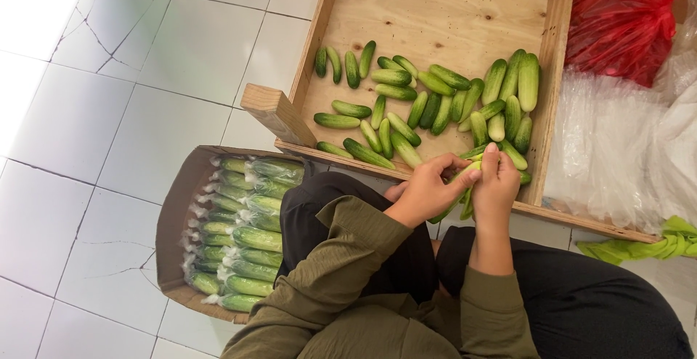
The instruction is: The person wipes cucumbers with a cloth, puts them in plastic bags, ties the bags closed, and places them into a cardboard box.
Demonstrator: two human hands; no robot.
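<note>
My left hand (pixel 427 188) and my right hand (pixel 495 182) are together over the near edge of a wooden crate (pixel 312 47), both gripping a small bunch of cucumbers (pixel 465 174) between them. Loose green cucumbers (pixel 428 101) lie scattered across the crate's plywood bottom, most toward its right side. My olive sleeves and dark trousers fill the lower frame.
A cardboard box (pixel 174 214) at my left knee holds several clear-wrapped packs of cucumbers (pixel 239 235). A red plastic bag (pixel 624 29) and clear plastic bags (pixel 617 148) lie right of the crate. A green cloth (pixel 653 246) rests on the white tiled floor (pixel 109 112).
</note>
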